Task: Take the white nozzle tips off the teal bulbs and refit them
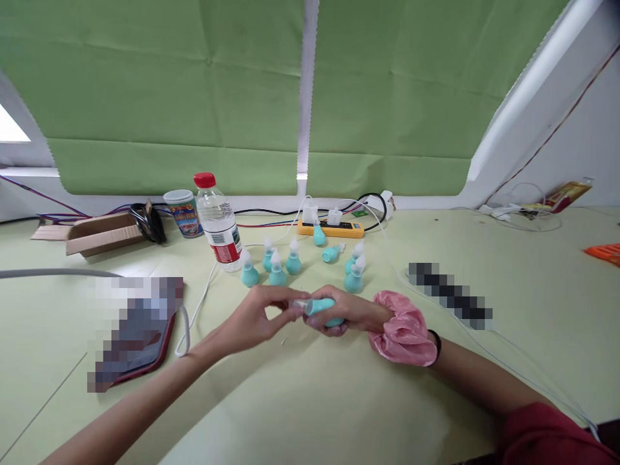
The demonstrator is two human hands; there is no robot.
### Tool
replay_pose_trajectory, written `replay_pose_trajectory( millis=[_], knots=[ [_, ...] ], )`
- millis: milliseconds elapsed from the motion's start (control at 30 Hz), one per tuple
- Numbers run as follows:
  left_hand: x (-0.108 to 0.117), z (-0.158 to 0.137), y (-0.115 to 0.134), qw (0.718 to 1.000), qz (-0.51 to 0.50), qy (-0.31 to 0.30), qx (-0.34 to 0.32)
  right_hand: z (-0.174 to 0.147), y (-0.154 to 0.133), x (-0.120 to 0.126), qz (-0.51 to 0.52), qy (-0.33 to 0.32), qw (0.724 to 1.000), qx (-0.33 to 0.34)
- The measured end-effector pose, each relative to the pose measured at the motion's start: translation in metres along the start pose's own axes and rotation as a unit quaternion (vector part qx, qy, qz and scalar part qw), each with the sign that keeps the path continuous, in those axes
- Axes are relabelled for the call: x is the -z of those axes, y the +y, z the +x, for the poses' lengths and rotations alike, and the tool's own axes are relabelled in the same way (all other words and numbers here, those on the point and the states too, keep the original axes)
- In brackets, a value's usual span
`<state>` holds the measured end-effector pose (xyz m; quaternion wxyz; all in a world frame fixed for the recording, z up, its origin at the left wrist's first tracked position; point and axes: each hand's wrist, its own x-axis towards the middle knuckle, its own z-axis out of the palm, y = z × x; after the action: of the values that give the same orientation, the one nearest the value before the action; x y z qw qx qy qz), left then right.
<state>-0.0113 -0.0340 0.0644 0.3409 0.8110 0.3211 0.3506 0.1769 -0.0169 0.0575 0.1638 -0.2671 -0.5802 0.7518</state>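
A teal bulb nasal aspirator lies sideways in my right hand, whose fingers wrap round its body. My left hand pinches the clear tip at its left end between thumb and fingers; whether tip and bulb are fully joined I cannot tell. Just beyond my hands, several similar aspirators stand upright with their pale tips up, such as one aspirator on the left and another aspirator on the right. Farther back, a teal bulb lies on its side, and one more bulb rests against the power strip.
A water bottle with a red cap, a printed tub and an open cardboard box stand back left. A phone with a cable lies left. Behind is a yellow power strip; white cables cross the table on the right.
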Motion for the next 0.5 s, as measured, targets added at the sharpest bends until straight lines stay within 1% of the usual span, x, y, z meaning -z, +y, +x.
replay_pose_trajectory(
  millis=[67,100,133,167,200,233,267,300,333,367,433,467,500],
  knots=[
    [-0.002,0.012,-0.011,0.995,-0.072,0.06,0.034,-0.003,-0.009,0.002,0.012,0.063,0.995,0.073],
    [-0.004,0.017,-0.016,0.992,-0.073,0.089,0.051,-0.005,-0.013,0.003,0.018,0.098,0.989,0.109],
    [-0.007,0.023,-0.022,0.992,-0.034,0.099,0.072,-0.006,-0.017,0.004,0.019,0.13,0.981,0.141],
    [-0.011,0.027,-0.027,0.992,0.042,0.084,0.089,-0.007,-0.019,0.004,0.014,0.155,0.974,0.166],
    [-0.017,0.03,-0.031,0.984,0.132,0.054,0.103,-0.007,-0.02,0.005,0.001,0.175,0.967,0.184],
    [-0.022,0.032,-0.035,0.969,0.218,0.017,0.112,-0.007,-0.02,0.006,-0.017,0.189,0.962,0.195],
    [-0.027,0.033,-0.038,0.952,0.282,-0.017,0.116,-0.006,-0.019,0.006,-0.036,0.201,0.958,0.201],
    [-0.031,0.034,-0.041,0.939,0.321,-0.04,0.117,-0.005,-0.018,0.007,-0.058,0.209,0.955,0.205],
    [-0.034,0.034,-0.042,0.933,0.336,-0.051,0.117,-0.004,-0.016,0.008,-0.081,0.214,0.951,0.207],
    [-0.035,0.034,-0.043,0.932,0.339,-0.053,0.117,-0.003,-0.014,0.008,-0.106,0.22,0.947,0.21],
    [-0.031,0.034,-0.041,0.942,0.311,-0.044,0.12,-0.001,-0.011,0.01,-0.154,0.237,0.935,0.214],
    [-0.026,0.035,-0.038,0.955,0.268,-0.034,0.126,0.0,-0.01,0.01,-0.176,0.251,0.927,0.215],
    [-0.02,0.036,-0.034,0.97,0.201,-0.017,0.133,0.0,-0.01,0.011,-0.195,0.266,0.92,0.214]
  ],
)
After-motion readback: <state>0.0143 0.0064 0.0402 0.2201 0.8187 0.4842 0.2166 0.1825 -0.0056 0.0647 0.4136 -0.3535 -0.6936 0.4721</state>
